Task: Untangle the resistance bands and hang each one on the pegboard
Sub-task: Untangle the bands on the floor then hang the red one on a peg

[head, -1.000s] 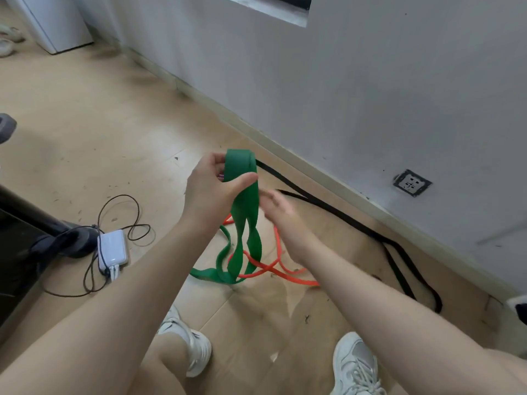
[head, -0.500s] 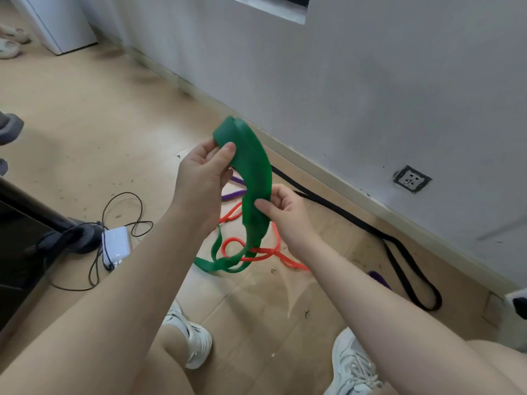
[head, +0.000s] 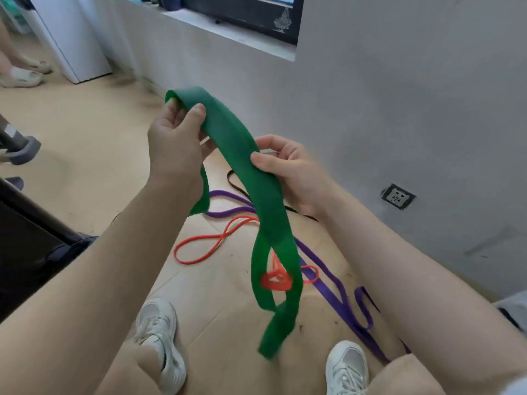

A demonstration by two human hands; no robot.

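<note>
Green resistance band (head: 256, 189): wide loop, lifted above the floor (head: 85, 143), lower end dangling twisted. Left hand (head: 174, 143) pinches its top fold, thumb and fingers clamped; right hand (head: 293, 169) grips mid-length, fingers curled round. Orange band (head: 205, 246), purple band (head: 336, 292), black band (head: 239, 186): on floor below.

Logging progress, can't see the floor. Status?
Both hands, left and right, grip green band. Red band snagged through its hanging loop.

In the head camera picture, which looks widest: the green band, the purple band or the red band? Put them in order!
1. green band, though nearest the camera
2. purple band
3. red band, thinnest
</note>
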